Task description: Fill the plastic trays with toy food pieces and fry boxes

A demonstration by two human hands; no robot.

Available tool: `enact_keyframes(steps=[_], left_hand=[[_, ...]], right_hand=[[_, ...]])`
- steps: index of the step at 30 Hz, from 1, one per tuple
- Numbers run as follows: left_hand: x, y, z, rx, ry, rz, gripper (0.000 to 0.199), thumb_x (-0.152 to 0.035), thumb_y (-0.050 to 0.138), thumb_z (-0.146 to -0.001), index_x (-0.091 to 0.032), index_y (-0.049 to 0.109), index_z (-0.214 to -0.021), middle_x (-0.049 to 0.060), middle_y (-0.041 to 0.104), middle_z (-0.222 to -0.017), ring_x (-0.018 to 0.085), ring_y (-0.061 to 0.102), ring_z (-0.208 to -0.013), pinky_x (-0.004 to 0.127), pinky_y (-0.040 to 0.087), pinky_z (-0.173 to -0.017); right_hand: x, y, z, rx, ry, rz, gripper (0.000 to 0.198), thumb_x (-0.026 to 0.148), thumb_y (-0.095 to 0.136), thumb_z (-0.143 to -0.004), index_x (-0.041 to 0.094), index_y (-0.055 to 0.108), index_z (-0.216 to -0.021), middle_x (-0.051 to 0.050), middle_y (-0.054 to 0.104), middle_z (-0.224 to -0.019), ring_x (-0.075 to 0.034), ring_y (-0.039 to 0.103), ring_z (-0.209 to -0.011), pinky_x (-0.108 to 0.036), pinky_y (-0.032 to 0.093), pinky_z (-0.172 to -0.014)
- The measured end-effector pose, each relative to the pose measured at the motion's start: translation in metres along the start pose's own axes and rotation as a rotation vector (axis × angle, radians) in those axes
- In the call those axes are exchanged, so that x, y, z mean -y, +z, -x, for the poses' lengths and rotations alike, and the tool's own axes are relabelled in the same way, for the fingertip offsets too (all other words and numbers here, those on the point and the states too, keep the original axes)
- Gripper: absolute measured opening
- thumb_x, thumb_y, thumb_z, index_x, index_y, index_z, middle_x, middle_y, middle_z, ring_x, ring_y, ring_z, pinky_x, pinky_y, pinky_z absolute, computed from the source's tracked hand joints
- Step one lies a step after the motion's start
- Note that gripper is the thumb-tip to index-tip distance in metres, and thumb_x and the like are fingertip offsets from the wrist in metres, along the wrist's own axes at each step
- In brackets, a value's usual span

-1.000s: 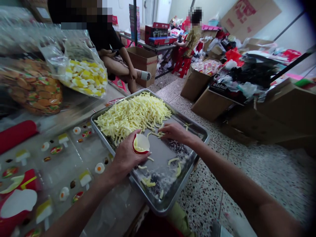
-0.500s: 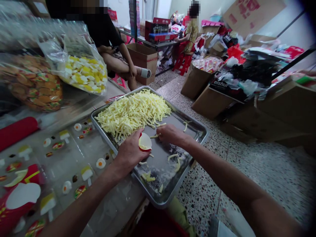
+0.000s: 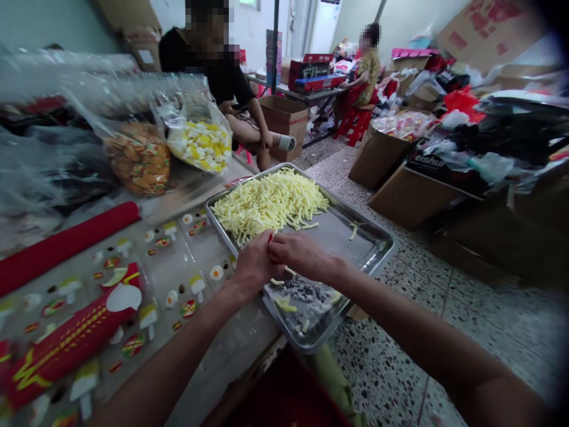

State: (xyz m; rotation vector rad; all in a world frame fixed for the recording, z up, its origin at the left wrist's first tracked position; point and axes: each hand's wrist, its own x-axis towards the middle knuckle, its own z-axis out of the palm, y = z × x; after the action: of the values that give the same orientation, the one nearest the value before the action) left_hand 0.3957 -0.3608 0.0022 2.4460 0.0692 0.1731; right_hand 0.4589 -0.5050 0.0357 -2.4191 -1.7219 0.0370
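My left hand (image 3: pixel 251 262) is wrapped round a small red fries carton (image 3: pixel 271 237), of which only a sliver of red shows. Against its top, my right hand (image 3: pixel 299 251) presses with fingers closed; what they pinch is hidden. Both hands are over the near left part of a metal tray (image 3: pixel 386 252). A heap of pale yellow toy-like French fries (image 3: pixel 271 198) fills the tray's far left half. Loose fries (image 3: pixel 284 305) and white powder lie at the near end.
Left on the table lie a row of nested red cartons (image 3: pixel 75 338), a red roll (image 3: pixel 71 244) and clear sheets with small food pieces. Bags of brown pieces (image 3: pixel 137 163) and yellow-white pieces (image 3: pixel 204 145) stand behind. Cardboard boxes (image 3: pixel 413 193) crowd the right; two people sit farther back.
My right hand has come from the tray's middle to the carton in my left hand, now covering its opening. The head view has shifted left, so the scene sits farther right.
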Motion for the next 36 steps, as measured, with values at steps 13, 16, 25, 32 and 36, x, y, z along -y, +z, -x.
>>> enact_keyframes(steps=[13,16,25,32,36], left_hand=[[0.021,-0.029,0.045,-0.268,0.0,0.385,0.081,-0.03,0.088,-0.061,-0.021,0.054,-0.134,0.008,0.067,-0.131,0.026,0.067,-0.114,0.039,0.052,-0.101],[0.022,-0.033,0.05,-0.299,-0.018,0.377,0.076,-0.026,0.086,-0.061,-0.021,0.057,-0.131,0.007,0.067,-0.131,0.026,0.066,-0.115,0.039,0.051,-0.103],[0.047,-0.051,0.063,-0.429,-0.13,0.39,0.078,-0.022,0.086,-0.058,-0.023,0.057,-0.13,0.006,0.068,-0.128,0.025,0.066,-0.114,0.038,0.051,-0.101],[0.083,-0.084,0.066,-0.466,-0.208,0.412,0.096,-0.019,0.087,-0.058,-0.021,0.045,-0.144,0.013,0.059,-0.142,0.028,0.06,-0.126,0.043,0.048,-0.107],[0.115,-0.127,0.092,-0.376,-0.301,0.105,0.102,-0.02,0.089,-0.057,-0.015,0.045,-0.149,0.018,0.054,-0.145,0.034,0.051,-0.135,0.048,0.042,-0.114]], right_hand=[[0.035,0.0,0.0,-0.689,0.13,-0.486,0.028,0.024,0.078,-0.085,0.026,0.076,-0.112,-0.006,0.06,-0.098,-0.02,0.06,-0.087,-0.034,0.052,-0.075],[0.038,0.005,-0.005,-0.604,0.145,-0.424,0.019,0.024,0.073,-0.09,0.023,0.078,-0.108,-0.005,0.063,-0.09,-0.018,0.06,-0.076,-0.031,0.049,-0.067],[0.055,-0.002,-0.067,-0.31,-0.023,-0.333,0.019,0.024,0.063,-0.095,0.022,0.079,-0.087,-0.006,0.063,-0.083,-0.019,0.06,-0.079,-0.033,0.046,-0.073],[0.073,0.031,-0.107,-0.232,0.128,-0.888,0.025,0.032,0.07,-0.086,0.022,0.078,-0.108,-0.008,0.072,-0.102,-0.021,0.068,-0.088,-0.031,0.054,-0.073],[0.071,0.052,-0.164,-0.12,0.199,-0.869,0.029,0.034,0.072,-0.083,0.016,0.079,-0.105,-0.004,0.073,-0.078,-0.018,0.063,-0.069,-0.028,0.048,-0.064]])
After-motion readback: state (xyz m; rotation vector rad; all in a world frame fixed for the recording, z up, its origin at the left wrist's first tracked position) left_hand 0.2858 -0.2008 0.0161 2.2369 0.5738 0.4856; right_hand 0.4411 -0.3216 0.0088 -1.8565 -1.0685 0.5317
